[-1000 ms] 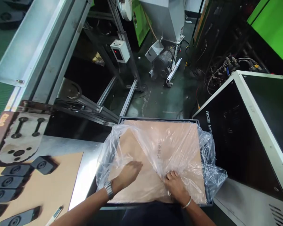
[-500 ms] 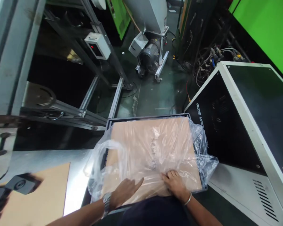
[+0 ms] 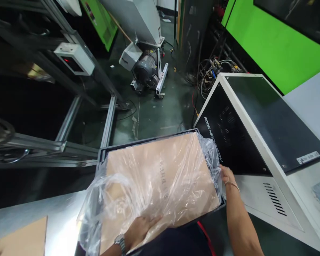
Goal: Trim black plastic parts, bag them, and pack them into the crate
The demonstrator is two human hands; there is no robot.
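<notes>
A dark crate (image 3: 149, 140) sits in front of my body, tilted slightly in view. Inside it lies a brown cardboard sheet (image 3: 176, 153) with printed characters, covered by a clear plastic bag (image 3: 114, 185) that bunches over the left and right rims. My left hand (image 3: 139, 229), below a metal wristwatch, rests on the plastic near the front edge with its fingers stretched out. At the right rim, my right hand (image 3: 227, 175) has its fingers closed on the loose plastic; the fingertips are partly hidden.
To the right stands a black-and-white machine cabinet (image 3: 240, 135). A metal frame (image 3: 108, 122) rises on the left, above a shiny surface with another cardboard sheet (image 3: 24, 238). Ahead, a motor unit (image 3: 148, 69) on casters stands on the green floor.
My right hand has moved from the middle of the plastic out to the crate's right rim. My left hand stays on the plastic near the front. The view has shifted right.
</notes>
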